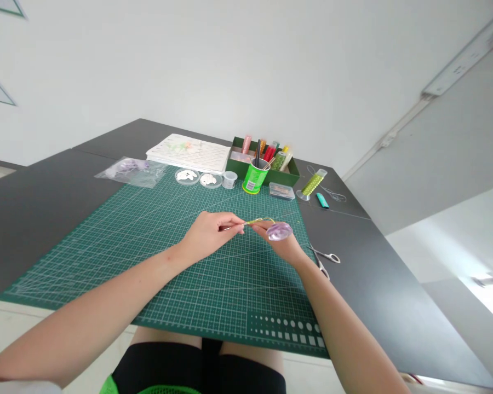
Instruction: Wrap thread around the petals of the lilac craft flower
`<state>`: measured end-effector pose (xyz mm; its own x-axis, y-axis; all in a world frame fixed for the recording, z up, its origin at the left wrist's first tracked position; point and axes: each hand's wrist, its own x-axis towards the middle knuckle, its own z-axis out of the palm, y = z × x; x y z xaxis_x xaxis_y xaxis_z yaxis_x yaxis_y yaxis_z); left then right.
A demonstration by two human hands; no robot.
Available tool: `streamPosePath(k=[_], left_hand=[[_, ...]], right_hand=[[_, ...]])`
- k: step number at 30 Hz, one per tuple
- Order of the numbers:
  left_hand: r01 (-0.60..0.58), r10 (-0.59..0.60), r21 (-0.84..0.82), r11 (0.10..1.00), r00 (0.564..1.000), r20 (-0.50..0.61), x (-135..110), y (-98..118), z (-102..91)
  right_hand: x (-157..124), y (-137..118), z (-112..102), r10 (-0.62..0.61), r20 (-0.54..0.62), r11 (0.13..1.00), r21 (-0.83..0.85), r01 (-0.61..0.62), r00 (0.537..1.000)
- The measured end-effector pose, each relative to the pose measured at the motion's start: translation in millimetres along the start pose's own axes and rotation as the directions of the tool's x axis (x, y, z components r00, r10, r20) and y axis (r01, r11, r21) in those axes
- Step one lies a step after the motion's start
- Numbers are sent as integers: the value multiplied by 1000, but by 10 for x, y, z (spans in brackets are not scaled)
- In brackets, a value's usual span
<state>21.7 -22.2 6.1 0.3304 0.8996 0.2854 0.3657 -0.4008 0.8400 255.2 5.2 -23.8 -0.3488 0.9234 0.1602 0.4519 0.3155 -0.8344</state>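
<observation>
1. Now holding a pale purple piece [279, 231] above the green cutting mat [213, 284], partly covering the right hand [287, 250] from view.
2. Pinching its yellow-green stem [259, 220] with the fingers of the left hand [205, 235].
3. Holding the right fingers close together at the stem, too hidden to tell whether gripping.
4. Seeing scissors [322, 254] lying beside the right wrist.
5. Seeing, farther off, a green can [254, 178] standing before a dark-green box [286, 177].

Glossy lilac piece [279, 231], thin yellow-green strand [253, 221]
</observation>
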Motion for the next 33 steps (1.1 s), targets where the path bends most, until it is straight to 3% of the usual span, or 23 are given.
streamPosePath(k=[6,12,15,18,21,23,26,29,31,33], left_hand=[[143,-156,-206,968,986,-50,46,-31,-13],[170,-190,-272,947,981,-50,86,-86,-23],[196,-221,-333,922,974,-40,105,-95,-41],[239,-274,-396,887,961,-34,115,-84,-69],[275,-313,-440,855,950,-14,119,-69,-92],[289,-326,-460,840,945,-1,123,-67,-99],[295,-330,-480,826,944,12,133,-77,-100],[302,-333,-493,816,943,26,141,-79,-96],[315,-334,-496,809,941,53,141,-70,-86],[327,-328,-494,805,940,88,136,-57,-69]], right_hand=[[-30,-61,-3,12,49,998,-55,-9,999],[-38,-157,-27,3,73,1000,-27,-1,997],[-38,-197,-30,25,89,998,52,-29,996],[-31,-206,-30,119,80,959,250,-136,990],[-10,-155,-36,223,-24,881,433,-191,975],[17,-80,-53,290,-153,879,434,-199,945],[68,72,-96,313,-427,941,263,-215,848],[102,190,-133,143,-629,988,47,-146,765],[97,200,-121,31,-633,997,-31,-66,774],[68,140,-62,-31,-538,1000,-13,28,842]])
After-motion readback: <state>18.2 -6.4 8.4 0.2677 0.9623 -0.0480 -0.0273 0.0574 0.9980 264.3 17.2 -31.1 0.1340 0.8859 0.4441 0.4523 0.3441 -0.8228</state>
